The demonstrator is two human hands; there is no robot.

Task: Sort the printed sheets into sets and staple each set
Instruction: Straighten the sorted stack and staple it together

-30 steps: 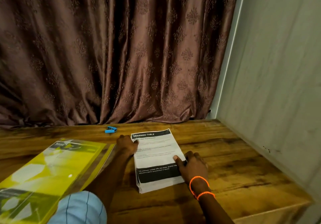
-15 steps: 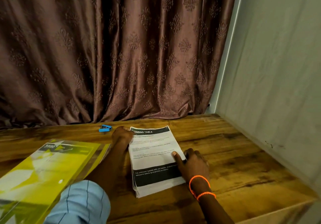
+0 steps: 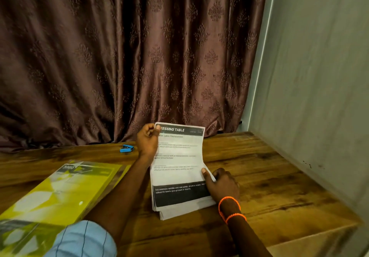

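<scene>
Half a second ago the printed sheets (image 3: 177, 169) lay flat under both my hands; now my left hand (image 3: 148, 140) has lifted the far left corner of the top pages, so their far end stands up off the table (image 3: 269, 177) and curves toward me, while the near end stays down on the rest of the stack. My left thumb and curled fingers pinch that corner, right over the start of the black header band that reads "RESSING TABLE". My right hand (image 3: 222, 184) has kept its place at the stack's right edge, thumb pressed on the top page and fingers curled round the edge, two bright orange bead bracelets (image 3: 231, 209) on the wrist. The paper is thin, white and matte, with grey lines of small print and a second broad black band near the bottom. The small blue stapler (image 3: 126, 148) sits untouched at the far edge of the table, just left of my left hand. To the near left lies a glossy yellow plastic folder (image 3: 60, 193), flat and rectangular. The table is dark, streaked wood grain; behind it hangs a brown curtain (image 3: 129, 57) with an embossed floral pattern, falling in soft folds.
</scene>
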